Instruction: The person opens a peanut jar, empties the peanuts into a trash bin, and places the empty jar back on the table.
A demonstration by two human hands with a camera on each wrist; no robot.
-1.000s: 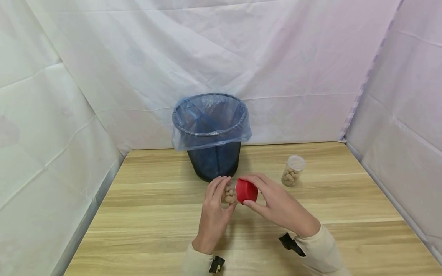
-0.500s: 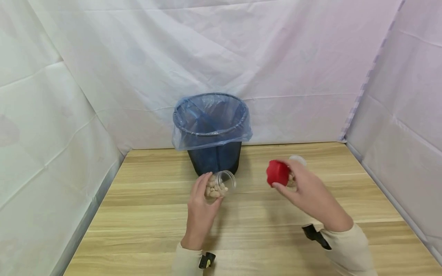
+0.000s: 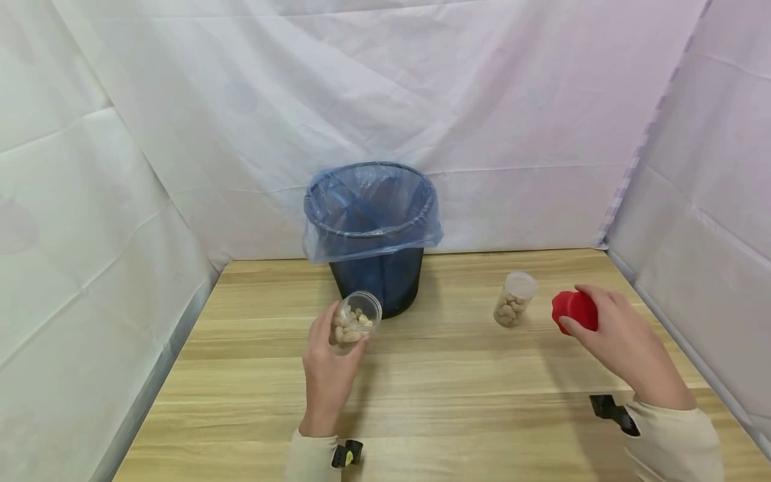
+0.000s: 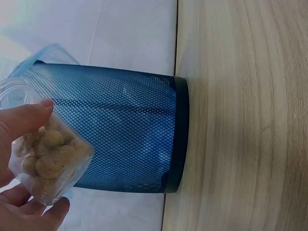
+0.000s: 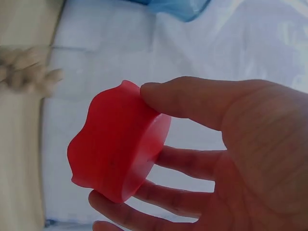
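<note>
My left hand (image 3: 327, 375) grips a clear plastic jar (image 3: 351, 333) of tan, nut-like pieces, held tilted in front of the bin with its mouth uncovered. In the left wrist view, the thumb and fingers wrap the jar (image 4: 57, 159). Far to the right, my right hand (image 3: 629, 351) holds a red wavy-rimmed cap (image 3: 576, 312) above the table. The right wrist view shows the thumb on one side of the cap (image 5: 113, 139) and the fingers on the other. A second clear jar (image 3: 510, 304) with similar pieces stands upright between the hands.
A dark mesh bin (image 3: 379, 281) lined with a blue plastic bag (image 3: 373, 244) stands at the back of the wooden table (image 3: 446, 402). White cloth (image 3: 512, 120) hangs behind and on both sides.
The cap has left the jar's mouth and travelled right in my right hand, past the standing jar. My left hand has drawn the uncovered jar left and tilted it more upright.
</note>
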